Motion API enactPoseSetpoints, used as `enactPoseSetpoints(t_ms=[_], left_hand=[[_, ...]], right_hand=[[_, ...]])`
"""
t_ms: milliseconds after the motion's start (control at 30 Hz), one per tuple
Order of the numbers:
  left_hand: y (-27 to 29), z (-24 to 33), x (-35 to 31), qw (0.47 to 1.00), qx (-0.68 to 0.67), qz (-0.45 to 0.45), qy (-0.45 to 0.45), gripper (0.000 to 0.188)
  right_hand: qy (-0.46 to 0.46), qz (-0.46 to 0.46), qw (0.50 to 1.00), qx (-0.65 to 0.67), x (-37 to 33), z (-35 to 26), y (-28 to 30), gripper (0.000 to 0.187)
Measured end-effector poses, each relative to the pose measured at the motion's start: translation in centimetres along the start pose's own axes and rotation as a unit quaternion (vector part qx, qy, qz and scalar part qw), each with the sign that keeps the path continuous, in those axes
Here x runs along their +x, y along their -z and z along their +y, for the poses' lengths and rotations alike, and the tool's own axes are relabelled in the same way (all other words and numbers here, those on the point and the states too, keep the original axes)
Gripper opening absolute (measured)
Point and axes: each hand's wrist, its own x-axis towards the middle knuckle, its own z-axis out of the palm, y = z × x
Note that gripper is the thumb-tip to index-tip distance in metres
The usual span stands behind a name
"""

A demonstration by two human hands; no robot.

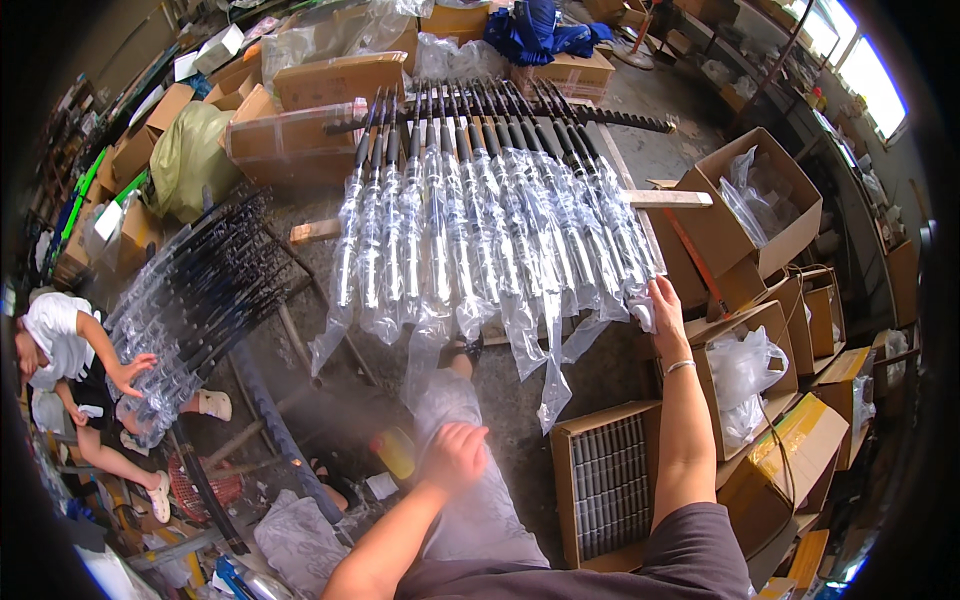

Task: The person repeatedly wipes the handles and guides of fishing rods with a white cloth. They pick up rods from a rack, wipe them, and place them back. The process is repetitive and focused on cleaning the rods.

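A row of fishing rods (pixel 480 215) lies side by side on a wooden rack, dark shafts pointing away from me and handles in clear plastic sleeves (pixel 530 320) that hang loose at the near end. At the rightmost rod's near end, my right hand (pixel 667 310) is closed on a crumpled white piece (pixel 642 313), cloth or plastic; I cannot tell which. My left hand (pixel 455 458), slightly blurred, is curled above my grey trouser leg (pixel 480 520), apart from the rods. Nothing shows between its fingers.
Another person's hand (pixel 130 375) touches a second bundle of sleeved rods (pixel 190 300) at the left. An open carton (pixel 563 500) of dark tubes stands below my right forearm. More cartons (pixel 750 200) line the right. A wooden bar (pixel 670 199) juts from the rack.
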Motion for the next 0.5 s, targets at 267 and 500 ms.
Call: enactPoseSetpoints(t_ms=[267, 500], left_hand=[[0.0, -0.2, 0.1, 1.0, -0.008, 0.01, 0.0, 0.029], [-0.6, -0.5, -1.0, 0.998, -0.038, 0.046, 0.022, 0.026]], right_hand=[[-0.041, 0.023, 0.998, 0.04, -1.3, 0.2, -0.5, 0.036], [-0.231, 0.008, 0.906, 0.355, -12.5, 8.2, 7.4, 0.034]])
